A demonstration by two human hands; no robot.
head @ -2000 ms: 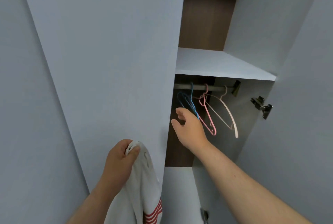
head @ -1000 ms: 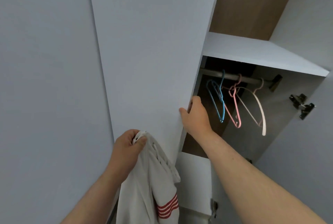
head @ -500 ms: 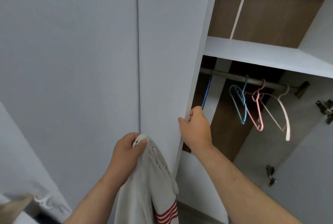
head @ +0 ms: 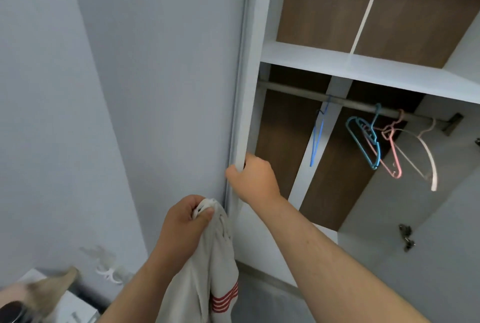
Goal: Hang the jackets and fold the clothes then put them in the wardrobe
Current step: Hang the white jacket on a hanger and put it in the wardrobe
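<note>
My left hand point(head: 185, 221) grips the bunched top of a white jacket point(head: 210, 270) with red stripes, which hangs down at the bottom centre. My right hand point(head: 253, 179) holds the edge of the left wardrobe door point(head: 241, 104), now swung wide against the wall. Inside the wardrobe, a metal rail point(head: 311, 95) carries a thin blue hanger point(head: 318, 138), a light-blue hanger point(head: 363, 141), a pink hanger point(head: 392, 148) and a white hanger point(head: 426, 156), all bare.
A white shelf point(head: 363, 68) runs above the rail, with brown back panels behind it. The right door point(head: 441, 244) stands open, its hinges showing. A white wall hook point(head: 109, 270) and a blurred box with objects sit at the lower left.
My right hand has swung the left door fully open toward the wall. More of the wardrobe's inside and the thin blue hanger have come into sight. My left hand still holds the jacket.
</note>
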